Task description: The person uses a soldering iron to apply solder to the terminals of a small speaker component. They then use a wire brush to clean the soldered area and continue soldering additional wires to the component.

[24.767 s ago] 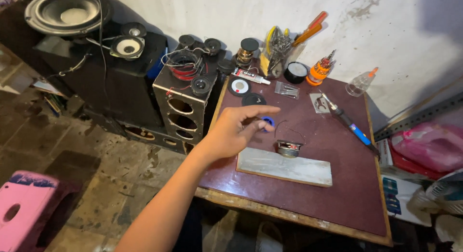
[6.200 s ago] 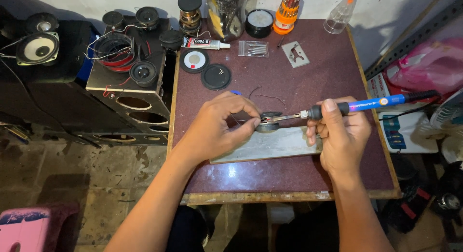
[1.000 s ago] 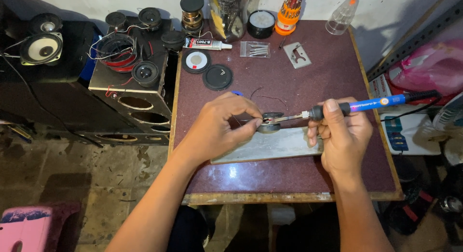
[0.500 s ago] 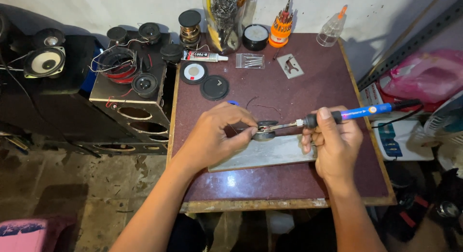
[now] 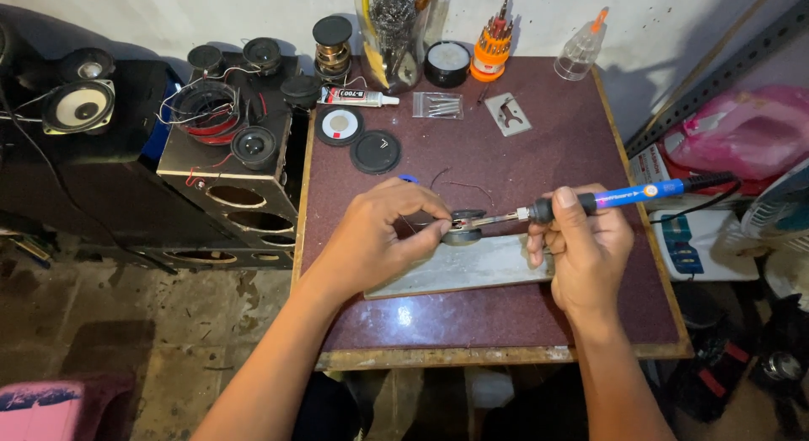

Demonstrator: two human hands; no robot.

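My left hand (image 5: 379, 239) pinches a small round black speaker part (image 5: 465, 225) with thin wires, holding it over a pale rectangular tile (image 5: 459, 268) on the dark red table (image 5: 506, 323). My right hand (image 5: 581, 247) grips a blue-handled soldering iron (image 5: 615, 196). Its metal tip points left and touches the speaker part. The iron's black cord runs off to the right.
Two black round discs (image 5: 358, 139), a glue tube (image 5: 361, 96), a small clear bag (image 5: 438, 105), an orange screwdriver set (image 5: 491, 49) and a squeeze bottle (image 5: 581, 51) lie at the table's back. A speaker cabinet (image 5: 227, 180) with loose drivers stands left. Pink bag (image 5: 742, 133) at right.
The view has shifted slightly and the table now sits a bit lower in the frame. Both hands keep the same hold, with the iron's tip still at the speaker part.
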